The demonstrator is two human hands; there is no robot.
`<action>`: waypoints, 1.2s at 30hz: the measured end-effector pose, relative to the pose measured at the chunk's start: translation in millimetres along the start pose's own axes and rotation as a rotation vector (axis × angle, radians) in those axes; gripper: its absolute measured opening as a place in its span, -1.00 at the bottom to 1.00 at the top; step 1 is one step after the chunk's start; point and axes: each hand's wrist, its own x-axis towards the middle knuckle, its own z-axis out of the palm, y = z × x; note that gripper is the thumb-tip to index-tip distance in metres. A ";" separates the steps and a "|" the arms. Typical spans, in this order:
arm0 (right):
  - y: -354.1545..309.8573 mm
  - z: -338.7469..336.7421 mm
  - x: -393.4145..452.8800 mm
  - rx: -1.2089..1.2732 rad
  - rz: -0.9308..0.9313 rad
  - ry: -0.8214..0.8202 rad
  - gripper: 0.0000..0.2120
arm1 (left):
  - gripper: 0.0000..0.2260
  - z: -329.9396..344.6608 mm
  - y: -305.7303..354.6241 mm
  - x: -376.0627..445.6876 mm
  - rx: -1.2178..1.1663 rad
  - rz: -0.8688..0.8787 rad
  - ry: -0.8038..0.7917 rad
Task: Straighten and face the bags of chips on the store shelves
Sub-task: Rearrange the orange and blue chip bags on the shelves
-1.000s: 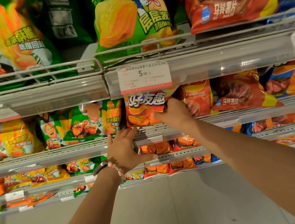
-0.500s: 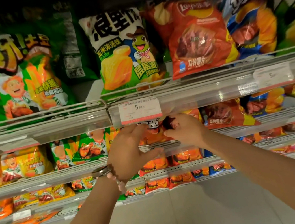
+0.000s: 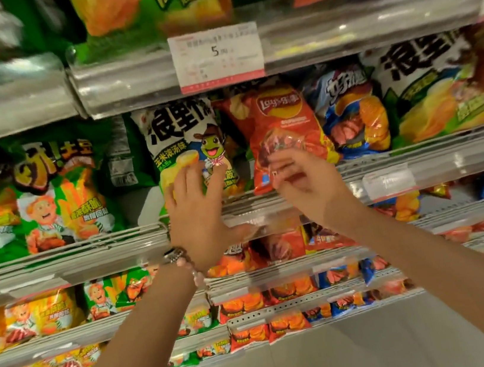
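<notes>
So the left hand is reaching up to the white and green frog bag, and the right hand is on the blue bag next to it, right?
Not quite. In the head view the left hand does reach the white and green frog bag, but the right hand is in front of the red Lay's bag, not the blue bag, which stands untouched further right.

White price tag (image 3: 216,57), pale floor (image 3: 352,354), wristwatch (image 3: 174,255)
</notes>
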 end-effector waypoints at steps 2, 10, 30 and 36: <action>0.8 -13.3 9.2 -0.152 -0.132 0.140 -0.67 | 0.08 -1.1 2.4 9.9 0.066 -0.070 -0.133; 15.5 -37.9 53.8 -0.404 0.119 0.166 -0.25 | 0.00 4.3 2.3 30.0 0.222 -0.170 -0.297; 28.0 -26.8 72.8 0.212 0.514 -0.026 -0.42 | 0.12 6.8 10.6 39.1 0.324 -0.183 -0.392; 21.9 -30.4 70.5 0.310 0.512 -0.039 -0.37 | 0.13 9.6 9.9 39.7 0.324 -0.191 -0.389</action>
